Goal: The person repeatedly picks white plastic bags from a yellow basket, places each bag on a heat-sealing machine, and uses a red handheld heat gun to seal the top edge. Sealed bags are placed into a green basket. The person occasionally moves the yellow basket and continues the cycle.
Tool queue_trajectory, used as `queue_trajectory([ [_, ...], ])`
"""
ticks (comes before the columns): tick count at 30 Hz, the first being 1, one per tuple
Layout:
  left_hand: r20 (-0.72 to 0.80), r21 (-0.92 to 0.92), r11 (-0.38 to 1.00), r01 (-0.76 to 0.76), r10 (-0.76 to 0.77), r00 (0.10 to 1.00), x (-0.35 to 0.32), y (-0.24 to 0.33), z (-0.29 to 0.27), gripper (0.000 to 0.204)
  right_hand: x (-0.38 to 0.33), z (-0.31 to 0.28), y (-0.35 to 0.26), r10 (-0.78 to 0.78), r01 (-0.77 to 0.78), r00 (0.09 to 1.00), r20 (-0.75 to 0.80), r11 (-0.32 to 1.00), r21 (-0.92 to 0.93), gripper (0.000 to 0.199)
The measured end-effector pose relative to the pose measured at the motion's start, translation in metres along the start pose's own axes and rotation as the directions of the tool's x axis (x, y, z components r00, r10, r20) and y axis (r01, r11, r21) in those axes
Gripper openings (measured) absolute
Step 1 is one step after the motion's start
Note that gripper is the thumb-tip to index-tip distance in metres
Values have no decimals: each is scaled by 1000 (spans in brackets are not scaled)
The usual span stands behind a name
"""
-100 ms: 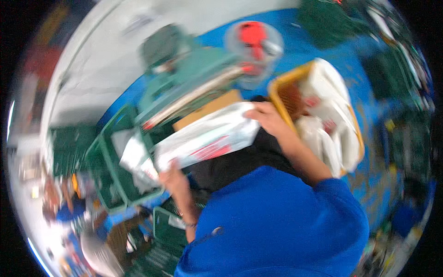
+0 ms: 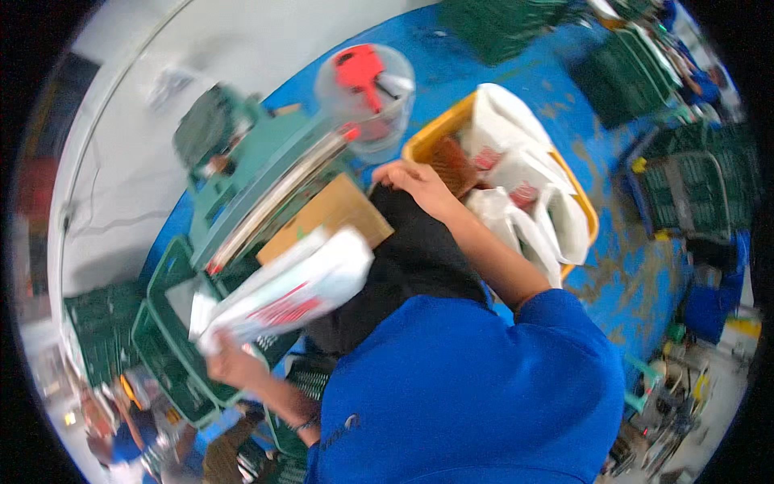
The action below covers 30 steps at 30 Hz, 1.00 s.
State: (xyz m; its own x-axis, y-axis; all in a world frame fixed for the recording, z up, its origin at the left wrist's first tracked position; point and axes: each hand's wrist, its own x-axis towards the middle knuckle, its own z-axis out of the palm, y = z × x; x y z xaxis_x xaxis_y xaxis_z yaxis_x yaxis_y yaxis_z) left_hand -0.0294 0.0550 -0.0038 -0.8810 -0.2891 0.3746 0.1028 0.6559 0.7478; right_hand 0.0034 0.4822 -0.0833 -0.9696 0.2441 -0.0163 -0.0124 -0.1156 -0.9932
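Left hand is gripping the lower end of a white printed bag, which is lying tilted above the green crate; right hand is closing on the black cloth, just beside the yellow bin holding white bags

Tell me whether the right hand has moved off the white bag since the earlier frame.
Yes. The right hand has left the white bag, shifting toward the yellow bin.
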Motion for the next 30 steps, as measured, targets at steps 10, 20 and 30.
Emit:
queue_trajectory([
  [10,-163,792,611,-3,216,963,166,-55,-140,40,69,-216,40,-337,-632,694,-637,139,-762,40],
  [20,-180,133,969,208,-183,967,72,-103,-191,26,25,-314,122,-828,-84,560,-4,-53,-995,25],
  [30,222,-384,868,316,-246,944,-2,-18,46,18,18,-151,-165,-817,-255,479,-321,220,-942,30],
])
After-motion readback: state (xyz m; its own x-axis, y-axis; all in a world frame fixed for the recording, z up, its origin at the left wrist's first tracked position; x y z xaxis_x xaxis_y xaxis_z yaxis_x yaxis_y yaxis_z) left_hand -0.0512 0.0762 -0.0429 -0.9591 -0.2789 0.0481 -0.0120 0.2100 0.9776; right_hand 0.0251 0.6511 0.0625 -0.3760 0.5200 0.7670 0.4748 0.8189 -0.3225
